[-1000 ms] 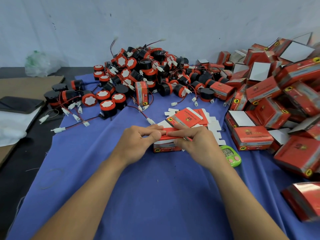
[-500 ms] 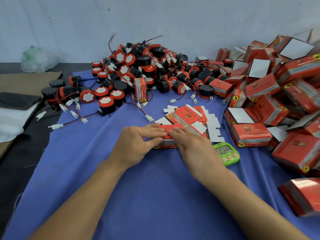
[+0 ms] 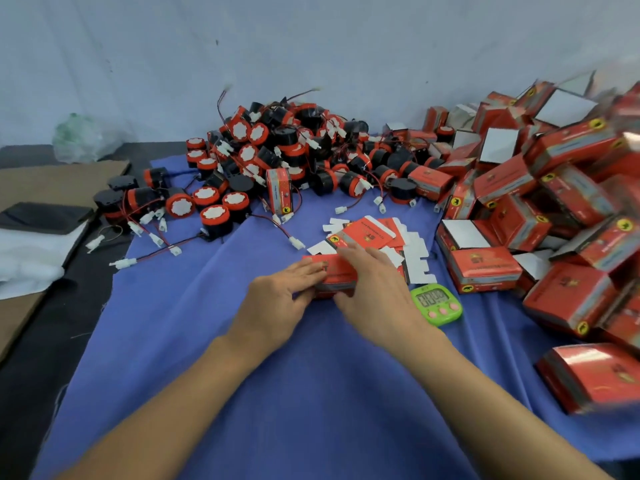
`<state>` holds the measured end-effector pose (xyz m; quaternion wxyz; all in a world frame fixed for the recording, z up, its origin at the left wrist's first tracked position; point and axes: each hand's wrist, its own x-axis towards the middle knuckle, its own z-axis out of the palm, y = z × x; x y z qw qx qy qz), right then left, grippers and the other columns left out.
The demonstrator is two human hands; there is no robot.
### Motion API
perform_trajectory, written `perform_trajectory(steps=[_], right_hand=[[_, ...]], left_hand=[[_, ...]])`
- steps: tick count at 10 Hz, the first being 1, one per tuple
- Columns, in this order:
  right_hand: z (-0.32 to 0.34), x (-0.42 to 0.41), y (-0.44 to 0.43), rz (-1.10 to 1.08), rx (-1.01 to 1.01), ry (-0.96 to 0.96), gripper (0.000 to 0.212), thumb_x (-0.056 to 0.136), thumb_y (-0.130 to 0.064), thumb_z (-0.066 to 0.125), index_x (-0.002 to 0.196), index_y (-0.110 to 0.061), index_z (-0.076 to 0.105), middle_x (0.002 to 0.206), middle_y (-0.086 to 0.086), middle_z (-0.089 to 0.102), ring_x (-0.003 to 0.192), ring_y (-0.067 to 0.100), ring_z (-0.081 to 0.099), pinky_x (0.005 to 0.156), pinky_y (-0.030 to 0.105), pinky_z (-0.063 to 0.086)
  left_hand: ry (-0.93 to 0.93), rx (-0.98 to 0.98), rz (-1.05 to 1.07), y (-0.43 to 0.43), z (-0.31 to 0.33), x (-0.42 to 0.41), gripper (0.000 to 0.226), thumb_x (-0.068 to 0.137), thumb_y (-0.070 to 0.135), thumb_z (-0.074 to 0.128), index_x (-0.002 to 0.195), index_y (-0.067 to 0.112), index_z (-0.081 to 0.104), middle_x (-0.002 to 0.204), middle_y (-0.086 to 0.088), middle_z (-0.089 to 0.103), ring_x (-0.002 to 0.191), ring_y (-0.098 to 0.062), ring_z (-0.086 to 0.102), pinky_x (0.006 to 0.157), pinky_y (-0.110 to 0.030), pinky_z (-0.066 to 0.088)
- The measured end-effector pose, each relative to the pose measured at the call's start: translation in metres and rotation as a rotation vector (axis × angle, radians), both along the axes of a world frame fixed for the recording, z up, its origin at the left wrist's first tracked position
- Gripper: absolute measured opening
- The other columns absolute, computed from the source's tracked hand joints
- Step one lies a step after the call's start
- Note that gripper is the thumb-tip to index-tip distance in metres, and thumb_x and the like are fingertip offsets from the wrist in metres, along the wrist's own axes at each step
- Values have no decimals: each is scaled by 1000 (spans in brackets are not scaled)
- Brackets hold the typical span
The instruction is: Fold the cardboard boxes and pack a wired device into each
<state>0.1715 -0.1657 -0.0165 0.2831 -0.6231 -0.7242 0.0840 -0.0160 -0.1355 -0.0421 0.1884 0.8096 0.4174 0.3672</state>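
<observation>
Since half a second ago the right hand (image 3: 375, 299) has slid across the cardboard box (image 3: 337, 280). Its fingers now drape over the top and the thumb curls against the near edge, so we read it as gripping. The left hand (image 3: 277, 303) presses the box's left end with fairly straight fingers (no curl round it that we can see). The box lies on the blue cloth (image 3: 207, 341), just in front of the flat blanks (image 3: 367, 233) — wired devices (image 3: 277, 150) heaped behind.
</observation>
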Motion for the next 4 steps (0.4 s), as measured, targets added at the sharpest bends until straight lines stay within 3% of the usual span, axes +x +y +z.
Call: perform_trajectory(steps=[1,2,3,4], right_hand=[[22,1,16,6,-221,-34,61,83,-37,79,137,-19,56,129,3,63,112,28,60,91,34,49],[49,24,27,49,-380,-13,55,73,-53,85,116,-22,70,107,-3,71,89,16,65,74,30,51],[90,72,31,14,-353,436,49,75,-40,88,118,-25,72,111,-5,75,95,11,72,76,27,58],[116,118,30,-318,1,1250,33,96,-20,68,127,-8,65,117,17,70,98,28,72,76,36,63]], left_hand=[[-54,-87,2,-1,6,3,35,93,-4,72,120,17,77,127,26,61,131,8,53,115,-11,34],[-135,-195,75,-12,16,1,46,94,9,74,121,46,71,123,37,62,116,22,55,99,-1,40],[-152,-240,188,-31,29,-8,56,94,21,73,125,66,59,114,52,58,109,15,60,80,3,41],[-83,-285,106,-57,42,-24,56,90,29,75,112,77,59,112,54,59,111,27,54,87,7,35]])
